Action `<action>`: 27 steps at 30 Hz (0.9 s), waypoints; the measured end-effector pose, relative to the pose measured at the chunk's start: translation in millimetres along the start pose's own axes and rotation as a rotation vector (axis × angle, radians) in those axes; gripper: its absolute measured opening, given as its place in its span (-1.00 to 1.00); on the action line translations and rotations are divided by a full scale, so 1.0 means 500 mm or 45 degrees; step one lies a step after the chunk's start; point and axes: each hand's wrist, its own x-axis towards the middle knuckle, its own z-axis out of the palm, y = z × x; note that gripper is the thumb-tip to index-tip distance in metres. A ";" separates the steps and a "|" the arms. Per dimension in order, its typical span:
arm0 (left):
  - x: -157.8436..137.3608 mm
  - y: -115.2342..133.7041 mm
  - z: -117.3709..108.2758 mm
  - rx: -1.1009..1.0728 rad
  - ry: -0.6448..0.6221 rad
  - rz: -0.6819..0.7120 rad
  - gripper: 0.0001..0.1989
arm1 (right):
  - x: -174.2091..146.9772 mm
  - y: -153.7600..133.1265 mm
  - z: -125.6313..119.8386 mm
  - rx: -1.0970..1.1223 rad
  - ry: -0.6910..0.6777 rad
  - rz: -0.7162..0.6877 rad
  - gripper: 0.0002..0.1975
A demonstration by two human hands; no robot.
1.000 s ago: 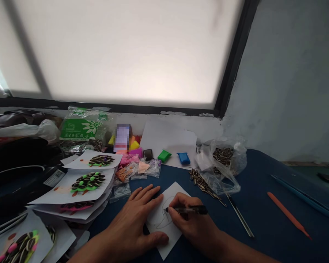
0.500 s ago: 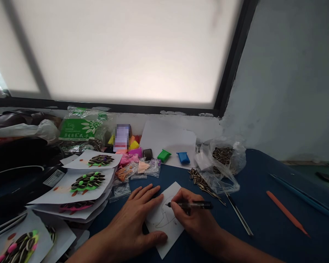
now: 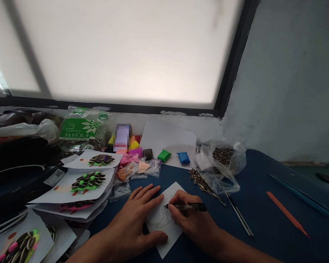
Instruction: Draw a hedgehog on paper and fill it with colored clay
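Note:
A small white sheet of paper [image 3: 167, 246] lies at an angle on the dark blue table, with a thin outline drawn on it. My left hand [image 3: 138, 215] is spread flat over the sheet's left edge, its thumb resting on the lower part. In my right hand [image 3: 193, 219] a black pen [image 3: 196, 207] is pinched between thumb and fingers. The pen's tip meets the paper at the upper part of the outline, and my right hand covers the sheet's right side.
Cards with sunflower-seed figures [image 3: 91, 182] are stacked on the left. Clay packets, green [image 3: 163, 156] and blue [image 3: 183, 158], lie behind. Loose seeds [image 3: 201, 180], a seed bag [image 3: 222, 160], a metal-coloured tool [image 3: 239, 215], an orange tool [image 3: 286, 213] and blue tweezers [image 3: 301, 195] are to the right.
The pen and my right hand have shifted slightly left along the outline. My left hand and the paper have stayed in place.

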 end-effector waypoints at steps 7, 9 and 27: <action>0.001 -0.004 0.003 -0.012 0.015 0.008 -0.20 | -0.003 -0.001 0.000 0.008 -0.017 0.008 -0.87; 0.000 -0.007 0.006 -0.011 0.029 0.016 -0.21 | -0.003 -0.001 0.000 0.007 -0.012 -0.004 -0.87; 0.000 0.002 0.000 -0.007 -0.006 -0.007 -0.18 | -0.005 -0.005 -0.003 -0.053 0.010 -0.043 -0.87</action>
